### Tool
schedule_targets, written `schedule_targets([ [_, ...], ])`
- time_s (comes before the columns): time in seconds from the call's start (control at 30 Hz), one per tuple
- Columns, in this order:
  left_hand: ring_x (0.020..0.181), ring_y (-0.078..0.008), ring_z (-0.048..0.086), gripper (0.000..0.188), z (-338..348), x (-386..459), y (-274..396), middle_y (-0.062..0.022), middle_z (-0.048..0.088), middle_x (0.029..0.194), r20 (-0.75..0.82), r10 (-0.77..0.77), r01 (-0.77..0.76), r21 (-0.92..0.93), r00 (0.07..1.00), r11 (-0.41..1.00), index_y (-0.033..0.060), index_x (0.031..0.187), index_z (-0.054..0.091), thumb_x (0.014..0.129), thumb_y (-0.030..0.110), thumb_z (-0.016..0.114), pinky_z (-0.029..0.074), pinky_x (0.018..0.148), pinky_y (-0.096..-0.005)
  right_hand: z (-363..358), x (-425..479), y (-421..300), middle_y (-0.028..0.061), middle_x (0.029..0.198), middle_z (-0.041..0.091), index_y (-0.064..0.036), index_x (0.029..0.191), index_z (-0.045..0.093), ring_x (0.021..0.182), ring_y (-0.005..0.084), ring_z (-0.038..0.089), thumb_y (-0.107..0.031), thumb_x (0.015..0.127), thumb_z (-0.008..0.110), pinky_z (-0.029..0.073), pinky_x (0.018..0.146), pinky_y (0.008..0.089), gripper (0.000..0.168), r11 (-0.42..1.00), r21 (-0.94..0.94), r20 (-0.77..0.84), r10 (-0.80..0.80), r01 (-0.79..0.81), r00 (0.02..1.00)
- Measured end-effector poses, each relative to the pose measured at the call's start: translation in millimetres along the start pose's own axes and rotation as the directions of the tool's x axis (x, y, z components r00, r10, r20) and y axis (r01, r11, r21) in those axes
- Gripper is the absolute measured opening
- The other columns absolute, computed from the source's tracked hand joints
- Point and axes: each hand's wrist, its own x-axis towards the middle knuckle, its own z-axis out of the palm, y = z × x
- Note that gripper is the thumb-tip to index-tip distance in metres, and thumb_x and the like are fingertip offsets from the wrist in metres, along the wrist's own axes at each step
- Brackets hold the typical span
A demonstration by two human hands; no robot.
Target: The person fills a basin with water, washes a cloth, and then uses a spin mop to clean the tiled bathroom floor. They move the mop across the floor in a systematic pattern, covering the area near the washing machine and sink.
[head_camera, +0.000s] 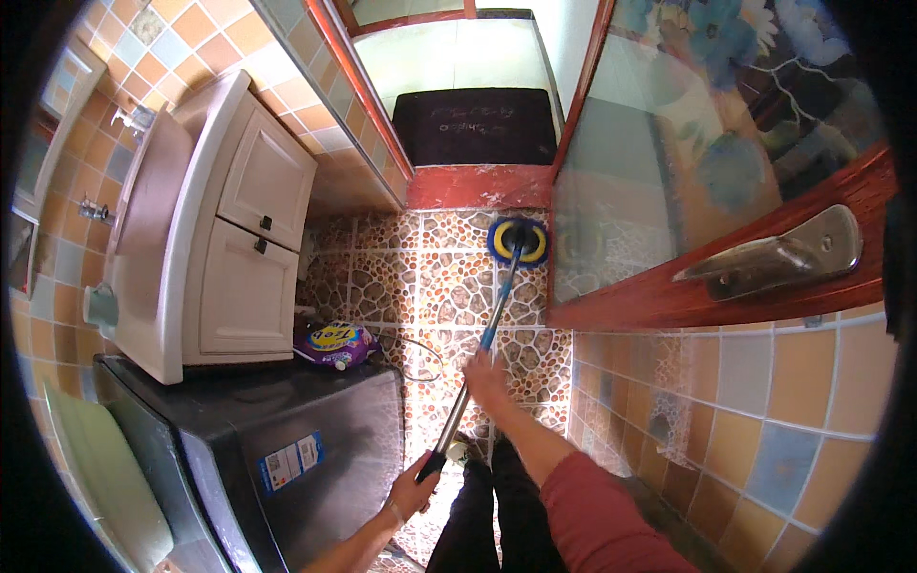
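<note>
A long-handled floor brush or mop with a metal pole point(454, 419) slants across the pebble-patterned floor point(451, 286). Its oval blue-and-yellow head point(517, 242) rests on the floor by the door's lower edge. My left hand point(413, 488) is closed around the black grip at the near end of the pole. Farther up, my right hand point(486, 378) grips the pole just below its blue section. Both palms are hidden from view.
A white vanity cabinet point(251, 279), a purple detergent bag point(338, 345) and a dark appliance point(315, 458) line the left. A glass door with a red wooden frame point(716, 308) stands at right. Beyond the red threshold point(480, 188) lies a black mat point(474, 129). A thin cord loops on the floor.
</note>
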Motion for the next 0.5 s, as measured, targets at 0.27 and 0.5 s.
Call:
schedule_targets([
  [0.27,0.107,-0.0169,0.053,0.046,-102,-148,-78,-0.0098,0.055,0.118,0.135,0.187,-0.225,0.366,0.973,0.903,-0.0009,0.127,0.044,0.084,0.009,0.058,0.042,0.092,-0.0298,-1,-134,-127,0.0123,0.107,0.057,-0.007,0.107,0.056,0.107,0.0309,0.052,-0.011,0.075,0.053,0.052,0.067,0.0371,0.032,0.769,0.588,-0.162,-0.191,0.25,0.968],
  [0.5,0.102,-0.0167,0.054,0.043,-142,-180,-107,-0.0083,0.058,0.112,0.181,0.127,-0.171,0.254,0.975,0.952,-0.0004,0.122,0.049,0.083,0.013,0.06,0.042,0.089,-0.0289,-54,-90,131,0.0189,0.082,0.06,-0.005,0.105,0.048,0.078,0.0387,0.058,-0.025,0.074,0.066,0.044,0.067,0.0452,0.041,0.235,0.753,-0.011,0.939,-0.614,0.345],
])
